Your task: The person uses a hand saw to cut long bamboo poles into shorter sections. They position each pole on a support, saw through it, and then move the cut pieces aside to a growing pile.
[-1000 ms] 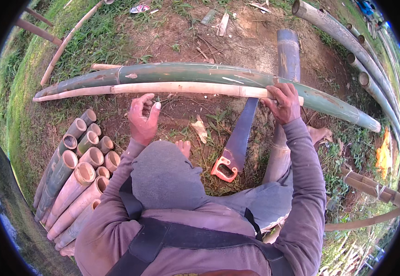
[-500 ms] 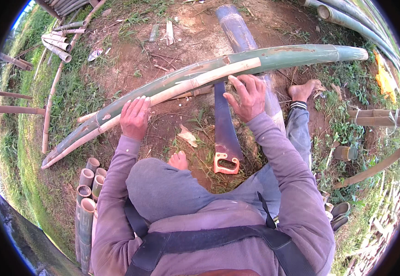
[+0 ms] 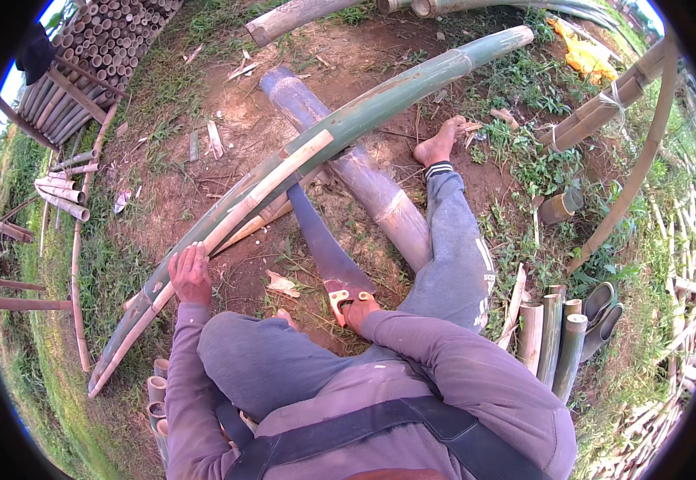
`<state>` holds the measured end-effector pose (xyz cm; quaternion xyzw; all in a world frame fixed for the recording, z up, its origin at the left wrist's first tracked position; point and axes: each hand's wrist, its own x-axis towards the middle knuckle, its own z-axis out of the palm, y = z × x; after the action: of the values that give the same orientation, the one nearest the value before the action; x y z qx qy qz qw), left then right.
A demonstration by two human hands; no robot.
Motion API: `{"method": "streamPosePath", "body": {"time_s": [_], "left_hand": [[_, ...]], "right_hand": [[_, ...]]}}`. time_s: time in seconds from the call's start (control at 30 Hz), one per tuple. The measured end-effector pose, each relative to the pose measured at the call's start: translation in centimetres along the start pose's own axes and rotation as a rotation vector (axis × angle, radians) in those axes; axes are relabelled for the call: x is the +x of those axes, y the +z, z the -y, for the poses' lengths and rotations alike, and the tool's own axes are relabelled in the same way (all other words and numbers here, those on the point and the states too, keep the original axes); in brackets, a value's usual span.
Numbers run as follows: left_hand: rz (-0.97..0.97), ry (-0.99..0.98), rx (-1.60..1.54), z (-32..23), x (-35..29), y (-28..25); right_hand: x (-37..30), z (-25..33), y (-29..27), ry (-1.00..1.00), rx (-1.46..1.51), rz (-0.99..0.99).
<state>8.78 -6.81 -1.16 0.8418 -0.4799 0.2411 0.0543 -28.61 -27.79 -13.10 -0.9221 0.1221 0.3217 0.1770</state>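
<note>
A long green bamboo pole lies slantwise before me, crossing over a thick greyish bamboo log. Along the pole's near side runs a pale, narrower bamboo strip. My left hand grips the strip against the pole toward its lower left, fingers laid over both. Lower down, my right hand is closed round the handle of a handsaw. The dark blade points up and left, its tip at the strip's edge; whether it passes beneath is hidden.
Cut bamboo pieces stand upright at my left and right, the right-hand bamboo pieces beside dark shoes. A bamboo stack rises at far left. Yellow cloth lies at far right, near tied bamboo rails.
My right hand has left the strip's end and taken hold of the saw handle. The left hand stays on the bamboo. The whole view has turned, so the pole slants more steeply.
</note>
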Motion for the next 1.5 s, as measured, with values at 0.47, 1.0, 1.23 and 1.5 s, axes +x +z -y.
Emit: {"method": "streamPosePath", "body": {"time_s": [0.47,1.0,1.23,1.5], "left_hand": [[0.011,0.008,0.014,-0.1,0.0,-1.0],[0.070,-0.043,0.013,-0.5,0.8,-1.1],[0.050,-0.026,0.054,-0.7,0.6,-1.3],[0.030,-0.006,0.045,-0.8,0.7,-1.3]], "right_hand": [[-23.4,-4.6,-16.9,-0.135,0.474,-0.910],[-17.0,-12.3,-15.3,-0.046,1.161,-1.360],[-12.8,-12.1,-15.8,-0.081,1.036,-1.384],[-11.0,-14.0,-18.3,-0.136,0.976,-1.323]]}}
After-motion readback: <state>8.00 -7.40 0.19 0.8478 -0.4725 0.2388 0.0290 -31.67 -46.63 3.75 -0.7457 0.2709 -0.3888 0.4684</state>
